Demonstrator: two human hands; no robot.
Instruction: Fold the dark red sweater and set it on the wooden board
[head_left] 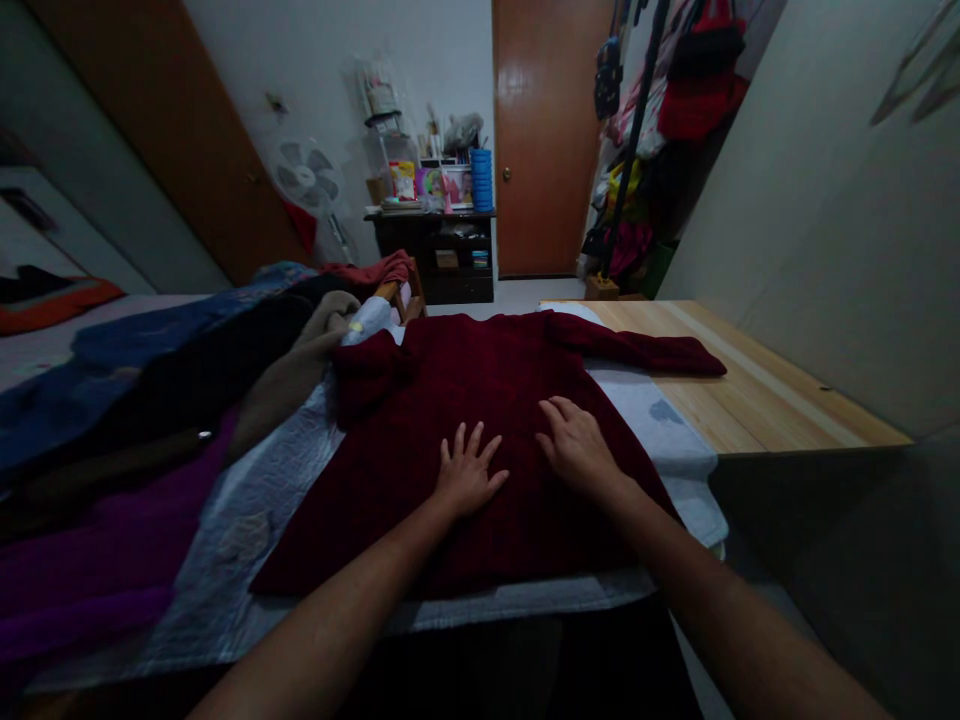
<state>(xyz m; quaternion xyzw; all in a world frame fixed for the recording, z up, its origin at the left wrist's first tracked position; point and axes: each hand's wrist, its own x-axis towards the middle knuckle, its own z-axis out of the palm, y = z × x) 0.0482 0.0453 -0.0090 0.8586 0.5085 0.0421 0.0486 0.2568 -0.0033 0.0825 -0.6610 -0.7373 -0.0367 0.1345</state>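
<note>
now, left hand [466, 480], fingers splayed flat on the dark red garment [480, 375]; right hand [577, 445], fingers close together, loosely curved, over it too; beyond those right fingertips, a sleeve [652, 352] stretches out; underneath, pale cloth [296, 475].

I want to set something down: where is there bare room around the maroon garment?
On the wooden board, between the outstretched sleeve and the wall. A strip of sheet shows between the garment and the purple cloth. It's crowded farther left, where clothes lie heaped, and on the cabinet top at the back.
</note>
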